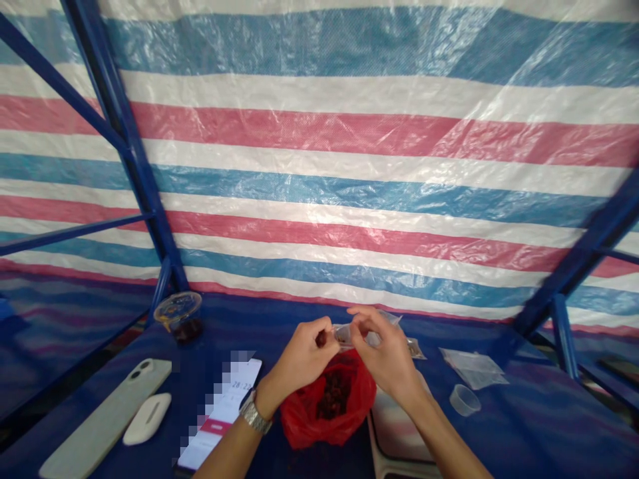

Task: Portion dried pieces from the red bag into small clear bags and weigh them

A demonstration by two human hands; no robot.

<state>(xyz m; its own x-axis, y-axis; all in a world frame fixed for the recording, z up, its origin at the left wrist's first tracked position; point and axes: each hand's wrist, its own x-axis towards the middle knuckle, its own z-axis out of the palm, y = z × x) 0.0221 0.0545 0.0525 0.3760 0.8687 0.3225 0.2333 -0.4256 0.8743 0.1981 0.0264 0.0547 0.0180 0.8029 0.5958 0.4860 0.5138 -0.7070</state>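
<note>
A small clear plastic bag (343,334) is stretched between my two hands, above the far rim of an open red plastic bag (299,416). My left hand (310,351), with a metal watch on its wrist, pinches the clear bag's left side between thumb and fingers. On the other side, my right hand (382,352) has its thumb and fingertips closed at the clear bag's edge. Dark reddish-brown pieces (335,394) lie inside the red bag. Behind my right hand is another clear packet (414,347), partly hidden, with small contents I cannot make out.
Under my right forearm lies a flat, pale-edged device (402,426). To the right are clear bags (474,368) and a small clear cup (465,400). Leftward sit a lit phone (234,406), a pale phone (107,416), an earbud case (148,419) and a lidded cup (182,318).
</note>
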